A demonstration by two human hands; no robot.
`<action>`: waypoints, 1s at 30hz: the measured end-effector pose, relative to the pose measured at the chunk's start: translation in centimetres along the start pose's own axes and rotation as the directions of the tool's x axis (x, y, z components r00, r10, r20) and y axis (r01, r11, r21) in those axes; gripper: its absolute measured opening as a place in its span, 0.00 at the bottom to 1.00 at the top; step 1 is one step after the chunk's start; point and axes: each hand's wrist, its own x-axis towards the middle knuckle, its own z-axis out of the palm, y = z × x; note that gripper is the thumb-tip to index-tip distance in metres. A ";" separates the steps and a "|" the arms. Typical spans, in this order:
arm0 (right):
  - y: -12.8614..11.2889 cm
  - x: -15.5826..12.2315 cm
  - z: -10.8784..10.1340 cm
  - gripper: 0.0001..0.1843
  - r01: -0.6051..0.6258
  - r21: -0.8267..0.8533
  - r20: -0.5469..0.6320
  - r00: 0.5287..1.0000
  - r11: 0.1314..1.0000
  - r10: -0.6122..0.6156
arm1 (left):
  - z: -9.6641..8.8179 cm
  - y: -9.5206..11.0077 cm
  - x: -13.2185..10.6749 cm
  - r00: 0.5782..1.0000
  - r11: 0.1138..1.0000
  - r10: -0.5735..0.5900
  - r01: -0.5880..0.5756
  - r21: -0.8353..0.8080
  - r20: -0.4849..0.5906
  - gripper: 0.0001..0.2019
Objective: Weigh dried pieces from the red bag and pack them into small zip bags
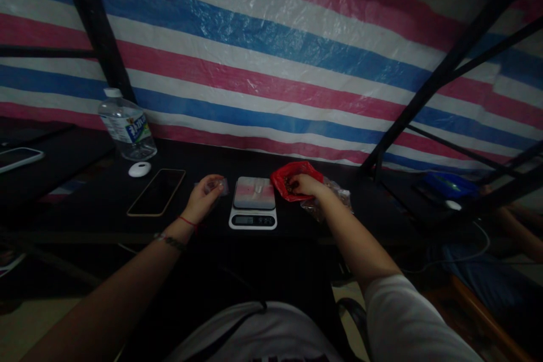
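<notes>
From where I stand, the red plastic bag (311, 169) lies open on the black desk (207, 155), just right of the digital kitchen scale (253, 203). The right hand (309, 185) dips into its mouth among small dark pieces (291, 185); I can't tell whether the fingertips have closed on any. The left hand (206, 192), fingers curled narrow, holds a small clear plastic bag (224, 185) left of the scale.

I'd judge the red bag thin, light and limp, likely to slump if tugged by one edge; its gathered rim looks the best hold. The dark pieces seem small and hard, easiest in a fingertip pinch. The clear bag looks flimsy and rather slippery, best gripped at the lip so its mouth stays open.
</notes>
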 end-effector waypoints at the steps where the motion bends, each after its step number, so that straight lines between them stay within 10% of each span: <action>1: 0.1 0.2 0.1 0.18 0.011 -0.004 0.001 1.000 1.000 -0.011 | 0.0 -0.2 0.1 1.000 1.000 0.000 0.000 0.000 0.000 0.20; 24: -0.6 -0.5 -1.7 0.17 -0.008 -0.028 -0.119 0.993 1.000 0.005 | -0.2 -1.0 0.4 1.000 1.000 -0.002 0.002 -0.016 -0.004 0.21; 30: -3.8 -1.8 -4.2 0.16 0.180 0.108 -0.229 0.962 0.978 -0.152 | -0.2 -1.0 0.5 1.000 1.000 -0.002 0.002 0.007 0.006 0.22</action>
